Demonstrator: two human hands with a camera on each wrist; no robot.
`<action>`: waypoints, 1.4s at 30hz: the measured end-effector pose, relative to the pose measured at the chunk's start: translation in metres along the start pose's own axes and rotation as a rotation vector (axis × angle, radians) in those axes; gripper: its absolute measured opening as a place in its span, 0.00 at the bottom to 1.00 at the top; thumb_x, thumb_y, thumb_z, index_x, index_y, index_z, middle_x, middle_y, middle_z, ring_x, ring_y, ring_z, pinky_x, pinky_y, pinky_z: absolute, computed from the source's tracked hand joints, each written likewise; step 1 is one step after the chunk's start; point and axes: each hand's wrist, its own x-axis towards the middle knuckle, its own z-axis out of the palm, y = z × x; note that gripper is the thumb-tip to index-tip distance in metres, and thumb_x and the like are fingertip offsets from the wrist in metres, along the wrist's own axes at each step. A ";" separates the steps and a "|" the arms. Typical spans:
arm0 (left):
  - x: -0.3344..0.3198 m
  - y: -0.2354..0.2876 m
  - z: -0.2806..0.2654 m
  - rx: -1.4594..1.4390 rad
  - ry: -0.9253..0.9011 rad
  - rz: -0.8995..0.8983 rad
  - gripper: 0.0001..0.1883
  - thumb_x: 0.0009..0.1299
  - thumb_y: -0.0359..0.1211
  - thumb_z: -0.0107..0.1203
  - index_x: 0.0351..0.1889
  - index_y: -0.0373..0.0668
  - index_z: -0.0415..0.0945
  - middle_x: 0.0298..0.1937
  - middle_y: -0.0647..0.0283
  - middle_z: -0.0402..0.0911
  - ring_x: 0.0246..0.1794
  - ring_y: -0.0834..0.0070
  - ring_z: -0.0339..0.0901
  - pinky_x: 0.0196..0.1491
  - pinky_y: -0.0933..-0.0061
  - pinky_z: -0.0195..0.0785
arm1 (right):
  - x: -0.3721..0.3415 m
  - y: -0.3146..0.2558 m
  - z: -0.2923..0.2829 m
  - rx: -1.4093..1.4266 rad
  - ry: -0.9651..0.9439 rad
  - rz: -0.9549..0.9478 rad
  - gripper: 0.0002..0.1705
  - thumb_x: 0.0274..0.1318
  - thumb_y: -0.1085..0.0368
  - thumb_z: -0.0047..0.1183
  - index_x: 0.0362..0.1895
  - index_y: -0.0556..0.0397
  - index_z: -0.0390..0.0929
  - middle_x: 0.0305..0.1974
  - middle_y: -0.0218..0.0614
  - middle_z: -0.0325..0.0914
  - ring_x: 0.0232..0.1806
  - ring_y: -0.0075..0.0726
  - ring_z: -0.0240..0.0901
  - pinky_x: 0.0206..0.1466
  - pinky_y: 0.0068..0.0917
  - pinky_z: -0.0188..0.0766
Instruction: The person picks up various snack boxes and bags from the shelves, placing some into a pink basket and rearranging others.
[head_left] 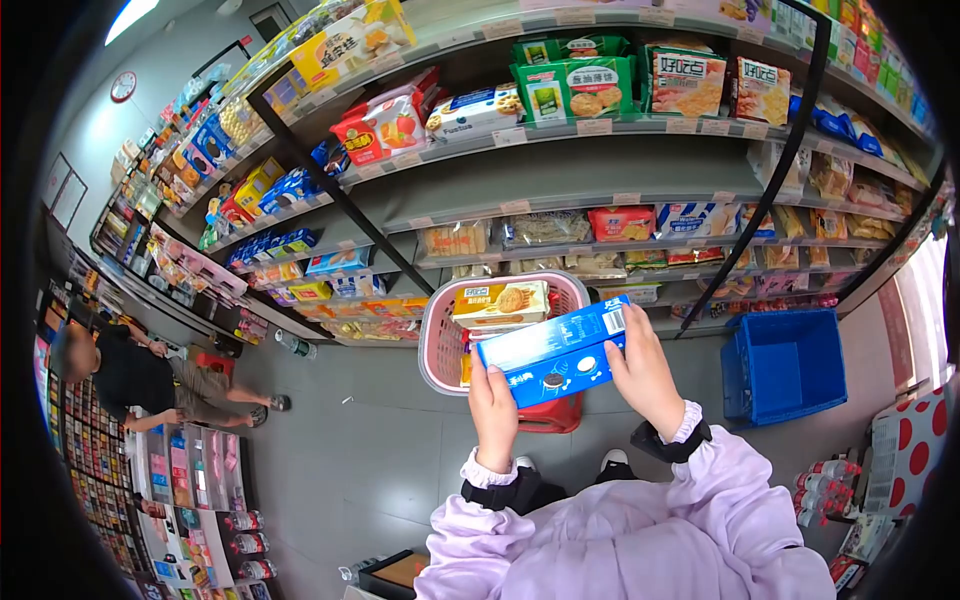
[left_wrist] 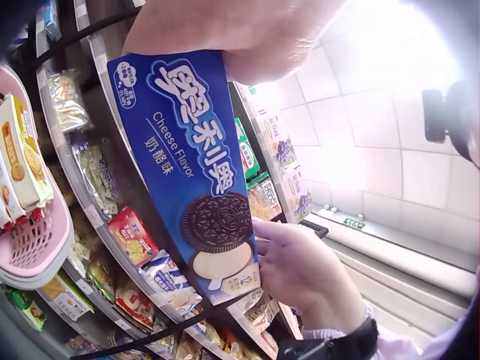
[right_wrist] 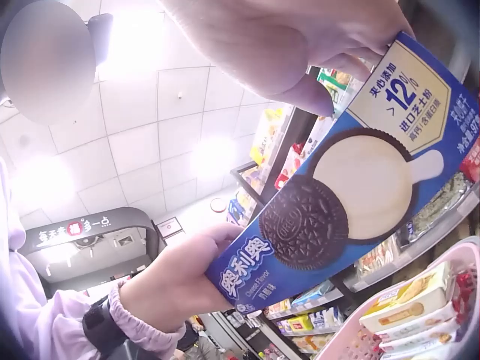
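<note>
A blue cookie box is held up between both hands, above and in front of the pink basket. The left hand grips its left end, and the right hand grips its right end. In the left wrist view the box shows "Cheese Flavor" and a dark cookie picture, with the right hand on its far end. The right wrist view shows another face of the box, with the left hand at its lower end. Yellow-and-white cookie packs lie in the basket.
Shelves of packaged snacks curve across the front. Beneath the basket is a red stool. A blue crate stands on the floor at the right, near bottled drinks. A person in dark clothes is at the left.
</note>
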 end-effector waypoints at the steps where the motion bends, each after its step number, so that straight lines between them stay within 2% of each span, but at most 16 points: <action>1: 0.002 -0.006 -0.010 0.003 0.015 0.007 0.23 0.69 0.33 0.35 0.60 0.29 0.54 0.52 0.43 0.68 0.51 0.59 0.68 0.53 0.69 0.59 | 0.001 -0.008 0.008 0.001 -0.010 -0.008 0.30 0.53 0.66 0.44 0.56 0.70 0.51 0.57 0.64 0.52 0.58 0.63 0.52 0.60 0.41 0.51; 7: 0.026 -0.052 -0.092 -0.077 0.037 -0.022 0.23 0.70 0.33 0.35 0.59 0.28 0.55 0.51 0.43 0.69 0.50 0.59 0.70 0.52 0.69 0.60 | 0.005 -0.072 0.078 0.017 -0.035 -0.045 0.31 0.53 0.66 0.44 0.57 0.69 0.50 0.58 0.64 0.50 0.59 0.63 0.50 0.62 0.41 0.49; 14: 0.080 -0.114 -0.216 0.049 0.017 -0.002 0.23 0.70 0.34 0.35 0.59 0.27 0.55 0.53 0.43 0.67 0.53 0.58 0.67 0.53 0.68 0.59 | 0.005 -0.158 0.201 0.052 -0.027 -0.004 0.31 0.52 0.65 0.44 0.57 0.70 0.51 0.57 0.66 0.51 0.58 0.65 0.51 0.61 0.43 0.50; 20: 0.128 -0.148 -0.290 0.118 0.024 0.042 0.23 0.70 0.33 0.35 0.58 0.27 0.55 0.52 0.42 0.68 0.52 0.57 0.68 0.53 0.68 0.59 | 0.027 -0.220 0.267 0.082 -0.022 -0.007 0.30 0.52 0.65 0.44 0.56 0.70 0.52 0.56 0.66 0.52 0.58 0.66 0.52 0.61 0.42 0.50; 31: 0.248 -0.192 -0.337 0.074 0.040 0.085 0.22 0.70 0.34 0.35 0.58 0.28 0.56 0.54 0.43 0.66 0.55 0.57 0.66 0.56 0.69 0.56 | 0.123 -0.263 0.345 0.089 0.012 -0.098 0.29 0.52 0.66 0.44 0.55 0.71 0.53 0.56 0.66 0.51 0.57 0.66 0.53 0.60 0.42 0.51; 34: 0.292 -0.194 -0.344 0.089 0.025 0.078 0.22 0.70 0.33 0.35 0.58 0.28 0.56 0.55 0.43 0.66 0.55 0.58 0.65 0.56 0.69 0.55 | 0.165 -0.268 0.371 0.169 0.039 -0.114 0.29 0.51 0.66 0.45 0.54 0.71 0.54 0.56 0.66 0.52 0.55 0.66 0.55 0.58 0.42 0.53; 37: 0.350 -0.222 -0.343 0.089 0.026 0.168 0.23 0.70 0.33 0.35 0.59 0.28 0.55 0.54 0.43 0.66 0.55 0.58 0.66 0.55 0.70 0.56 | 0.207 -0.265 0.401 0.147 0.102 -0.126 0.28 0.51 0.67 0.45 0.54 0.71 0.54 0.55 0.65 0.53 0.55 0.66 0.55 0.58 0.42 0.54; 42: 0.429 -0.242 -0.339 0.098 -0.030 0.184 0.23 0.70 0.34 0.34 0.59 0.28 0.54 0.54 0.43 0.66 0.56 0.58 0.65 0.56 0.70 0.55 | 0.272 -0.265 0.429 0.139 0.091 -0.138 0.28 0.49 0.69 0.45 0.53 0.71 0.54 0.54 0.67 0.53 0.54 0.67 0.56 0.57 0.43 0.55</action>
